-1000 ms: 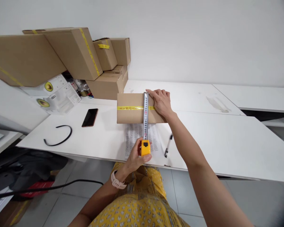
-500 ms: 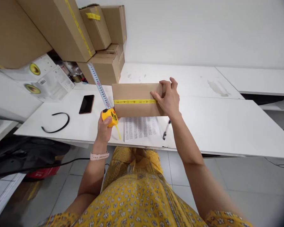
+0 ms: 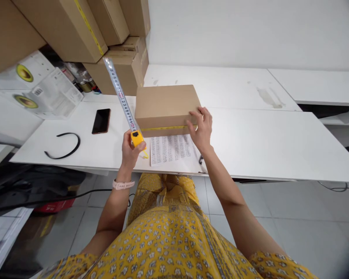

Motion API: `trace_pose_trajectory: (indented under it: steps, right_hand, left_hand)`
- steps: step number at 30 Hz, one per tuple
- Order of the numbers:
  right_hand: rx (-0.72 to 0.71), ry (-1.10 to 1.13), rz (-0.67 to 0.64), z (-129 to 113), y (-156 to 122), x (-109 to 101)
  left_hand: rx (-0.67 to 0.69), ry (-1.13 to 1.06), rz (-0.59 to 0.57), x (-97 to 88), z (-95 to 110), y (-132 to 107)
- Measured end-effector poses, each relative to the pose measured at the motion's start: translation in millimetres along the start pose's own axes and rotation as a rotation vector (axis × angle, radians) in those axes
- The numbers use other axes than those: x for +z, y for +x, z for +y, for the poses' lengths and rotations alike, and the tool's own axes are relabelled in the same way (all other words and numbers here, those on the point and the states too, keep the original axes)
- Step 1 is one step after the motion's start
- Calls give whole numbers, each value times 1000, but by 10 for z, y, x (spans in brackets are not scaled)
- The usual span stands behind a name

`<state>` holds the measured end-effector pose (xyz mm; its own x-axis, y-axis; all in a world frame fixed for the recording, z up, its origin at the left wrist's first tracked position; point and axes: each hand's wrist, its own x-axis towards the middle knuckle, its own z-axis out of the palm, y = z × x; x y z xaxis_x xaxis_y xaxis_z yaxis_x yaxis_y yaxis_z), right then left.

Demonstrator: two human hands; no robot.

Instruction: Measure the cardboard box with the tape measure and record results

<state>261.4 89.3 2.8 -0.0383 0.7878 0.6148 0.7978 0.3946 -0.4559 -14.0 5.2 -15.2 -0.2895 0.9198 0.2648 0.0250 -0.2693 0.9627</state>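
Observation:
A yellow tape measure is gripped in my left hand, which has a pale pink band at the wrist. Its blade sticks out up and to the left, past the left side of a brown cardboard box. The box lies flat on the white table, with yellow tape along its front face. At the front right corner of the box, my right hand touches the cardboard with its fingers curved and apart. A printed sheet lies in front of the box, and a pen is partly hidden by my right forearm.
A phone and a black headband-like hoop lie on the left of the table. Several cardboard boxes are stacked at the back left, beside a white carton with avocado pictures. A white wall stands behind.
The box has tipped from showing its taped face to lying flat with its broad top up. My right hand's grip has loosened at the corner. The tape measure has turned in my left hand.

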Motion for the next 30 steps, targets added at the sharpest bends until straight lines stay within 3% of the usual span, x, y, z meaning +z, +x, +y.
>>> trace_pose_trajectory:
  steps: [2, 7, 10, 13, 16, 21, 24, 27, 30]
  right_hand:
    - [51, 82, 50, -79, -5, -170]
    - [209, 556, 58, -211, -34, -615]
    - [327, 713, 98, -127, -199, -765]
    - [441, 766, 146, 6, -470, -840]
    - [479, 715, 153, 33, -774, -842]
    - [309, 579, -121, -153, -1132, -669]
    - [374, 473, -142, -76, -1159, -526]
    - [605, 184, -19, 216, -1078, -405]
    - [653, -125, -194, 470, -969, -319]
  left_hand:
    - [35, 84, -136, -59, 171, -142]
    - [-61, 379, -692, -30, 508, -506]
    - [-57, 470, -849, 45, 513, -647]
    - [-80, 465, -919, 70, 435, -721]
    - [-138, 447, -883, 72, 340, -759]
    - [-202, 325, -776, 192, 292, -741]
    - [-173, 273, -726, 295, 371, -631]
    - [-29, 244, -563, 371, 480, -417]
    - [281, 263, -325, 449, 567, -99]
